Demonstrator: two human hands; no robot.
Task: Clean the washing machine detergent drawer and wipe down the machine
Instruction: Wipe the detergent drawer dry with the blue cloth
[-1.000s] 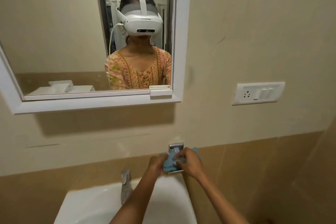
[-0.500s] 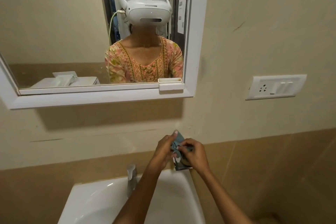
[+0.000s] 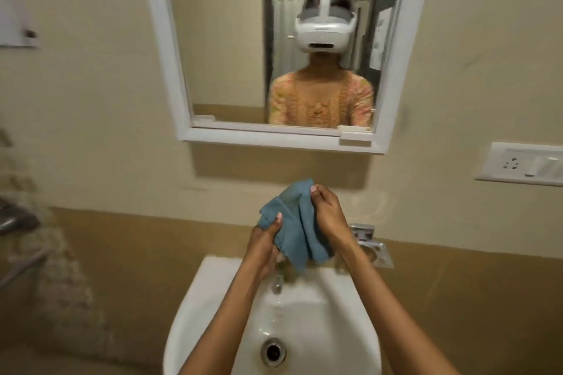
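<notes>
Beige bathroom, over the rear edge of a white ceramic washbasin (image 3: 195, 310): left hand (image 3: 263, 242) clutches the low end of a bunched blue terry cloth (image 3: 294, 219), right hand (image 3: 330, 218) pinches its top, apparently wringing. Next move: carry it to the unseen washing machine.

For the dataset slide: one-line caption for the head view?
At a white sink, left hand and right hand grip a blue cloth beneath a wall mirror.
</notes>
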